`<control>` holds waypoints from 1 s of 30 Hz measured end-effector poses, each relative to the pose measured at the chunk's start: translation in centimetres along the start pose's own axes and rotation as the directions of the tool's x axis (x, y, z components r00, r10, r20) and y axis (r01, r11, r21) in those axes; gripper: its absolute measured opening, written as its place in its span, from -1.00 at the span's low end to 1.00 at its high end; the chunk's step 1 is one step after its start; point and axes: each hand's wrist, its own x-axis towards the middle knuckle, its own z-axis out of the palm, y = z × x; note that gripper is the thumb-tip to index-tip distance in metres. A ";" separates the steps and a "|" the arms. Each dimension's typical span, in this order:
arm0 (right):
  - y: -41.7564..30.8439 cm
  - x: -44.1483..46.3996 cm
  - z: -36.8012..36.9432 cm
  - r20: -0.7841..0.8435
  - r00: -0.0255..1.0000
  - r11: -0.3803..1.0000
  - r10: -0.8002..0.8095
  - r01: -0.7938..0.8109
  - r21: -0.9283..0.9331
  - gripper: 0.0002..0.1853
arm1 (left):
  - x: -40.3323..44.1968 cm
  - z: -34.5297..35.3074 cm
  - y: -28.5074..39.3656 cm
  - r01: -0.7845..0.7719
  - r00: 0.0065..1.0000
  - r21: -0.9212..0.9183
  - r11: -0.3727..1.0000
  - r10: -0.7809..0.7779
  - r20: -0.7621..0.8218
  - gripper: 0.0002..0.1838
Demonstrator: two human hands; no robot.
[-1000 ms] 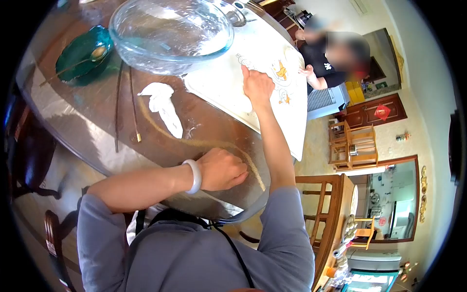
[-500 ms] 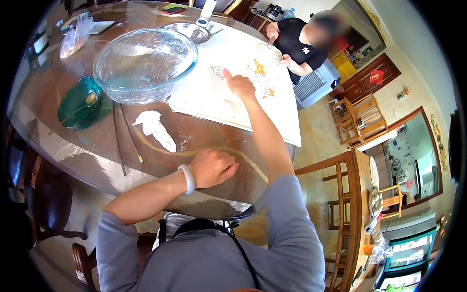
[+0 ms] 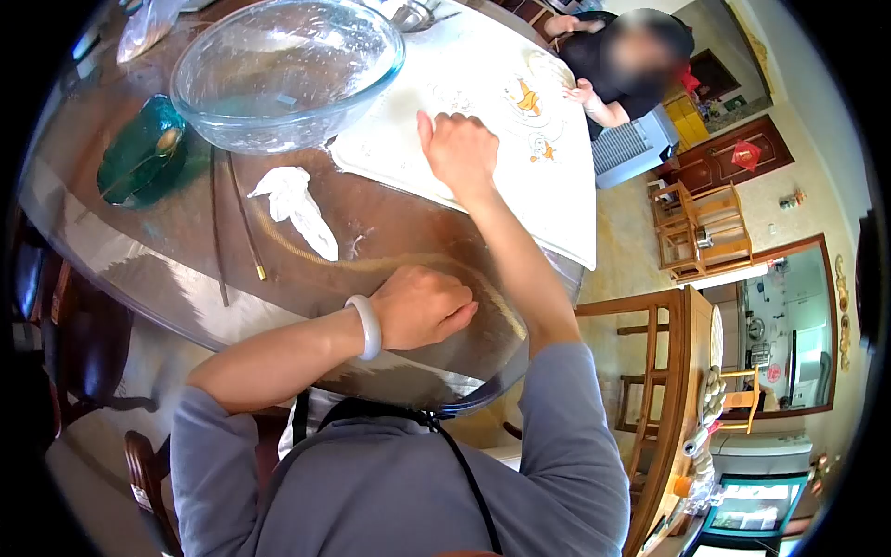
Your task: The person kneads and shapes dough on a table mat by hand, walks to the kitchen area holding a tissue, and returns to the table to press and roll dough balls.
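- Grip, head view: left hand (image 3: 422,306) is curled into a loose fist above the near part of the table; no held object shows, and the inside of the palm is hidden. A smooth white ring-shaped bangle (image 3: 367,327) circles its wrist.
- Right hand (image 3: 461,153): fingers folded under, thumb extended apart. Whether anything lies beneath the fingers, or whether they press on the surface, cannot be told.
- Obstructions: a large clear glass bowl (image 3: 269,137) covers part of the board's left side in view. The right forearm crosses the board's near edge.
- Left of centre: a crumpled white cloth-like piece (image 3: 302,215) lies on the brown glass-topped table (image 3: 399,223), near two long dark sticks (image 3: 218,232), one gold-tipped.
- Far left: a dark-green wavy-edged bowl (image 3: 119,160) with a spoon (image 3: 168,140) in it.
- Opposite side: a person in a black top (image 3: 603,65), one hand (image 3: 580,93) near the board's edge.
- Work surface: a flat white board (image 3: 557,209) with rounded corners lies on the table, under or just below the right hand.
- Board appearance: orange-and-white duck prints (image 3: 526,99) on the far half, paler line drawings nearer the bowl.
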 end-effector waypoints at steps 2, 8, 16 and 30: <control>0.3 1.8 0.1 0.183 0.980 0.996 0.078 -0.070 -0.052 -0.46 | 0.0 0.1 -0.1 0.009 1.000 -0.008 1.000 -0.009 0.007 -0.76; 2.8 6.1 3.2 0.312 0.938 0.986 0.152 -0.167 0.020 -0.46 | 0.2 -0.6 0.0 0.025 0.997 0.042 0.999 -0.028 0.067 -0.75; 4.6 4.4 1.6 0.494 0.853 0.740 0.171 -0.442 0.507 -0.37 | 0.1 -1.5 -0.3 0.020 0.999 0.061 0.998 -0.019 -0.027 -0.75; -0.1 0.4 1.1 -0.061 0.996 0.997 -0.071 0.070 -0.011 -0.54 | 0.0 -0.3 -0.6 -0.020 0.996 0.026 0.999 0.023 -0.090 -0.76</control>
